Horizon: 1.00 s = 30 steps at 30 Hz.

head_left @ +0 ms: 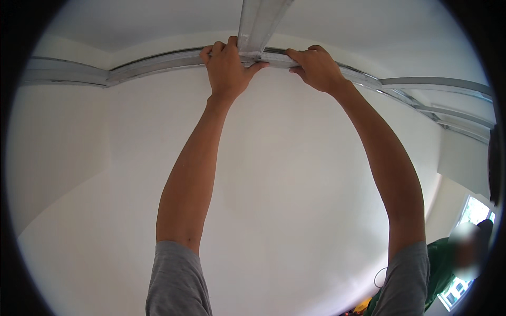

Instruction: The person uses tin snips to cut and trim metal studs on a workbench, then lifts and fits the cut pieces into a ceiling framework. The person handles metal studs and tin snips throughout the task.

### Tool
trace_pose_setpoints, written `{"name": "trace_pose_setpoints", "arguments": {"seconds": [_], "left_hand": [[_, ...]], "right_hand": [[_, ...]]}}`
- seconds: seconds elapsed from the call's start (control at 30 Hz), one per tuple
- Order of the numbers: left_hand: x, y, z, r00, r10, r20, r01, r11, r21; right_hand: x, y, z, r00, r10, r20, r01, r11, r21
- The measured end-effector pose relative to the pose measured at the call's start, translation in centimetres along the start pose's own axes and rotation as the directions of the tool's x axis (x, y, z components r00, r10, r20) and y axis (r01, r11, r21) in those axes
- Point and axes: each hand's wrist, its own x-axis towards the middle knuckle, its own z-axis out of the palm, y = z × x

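Both my arms reach up to a grey metal wall track (pixel 163 63) that runs along the wall just under the ceiling. My left hand (pixel 227 72) is closed over it, with fingers hooked over the top and the thumb stretched along the lower face toward the right. Just beside those fingers, a metal cross channel (pixel 261 23) comes from overhead and meets the track. To the right of that joint my right hand (pixel 319 69) grips the same track, fingers on top and thumb underneath. The fingertips behind the metal are hidden.
More metal ceiling channels (pixel 437 82) branch off at the right, and another track (pixel 63 71) continues at the left. A plain white wall (pixel 290 184) fills the middle. At the lower right is a person in a green top (pixel 440 260), near a bright window (pixel 474 210).
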Motion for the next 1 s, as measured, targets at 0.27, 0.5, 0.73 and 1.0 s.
{"name": "trace_pose_setpoints", "arguments": {"seconds": [0.27, 0.5, 0.73, 1.0], "left_hand": [[0.1, 0.8, 0.0, 0.997, -0.070, -0.015, 0.071, 0.997, 0.041], [-1.4, 3.9, -0.8, 0.895, -0.038, -0.444, 0.004, 0.997, -0.079], [-1.3, 8.4, 1.0, 0.946, 0.322, -0.037, -0.322, 0.947, 0.020], [1.5, 8.9, 2.8, 0.947, 0.263, 0.183, -0.304, 0.920, 0.248]], "right_hand": [[0.7, -0.6, -0.7, 0.996, 0.067, 0.065, -0.064, 0.997, -0.048], [1.3, -1.5, -0.8, 0.974, 0.197, 0.109, -0.184, 0.976, -0.118], [0.7, -1.2, -0.8, 0.983, 0.175, 0.062, -0.174, 0.985, -0.023], [-1.1, 1.0, -0.7, 0.997, 0.050, -0.059, -0.051, 0.999, -0.009]]}}
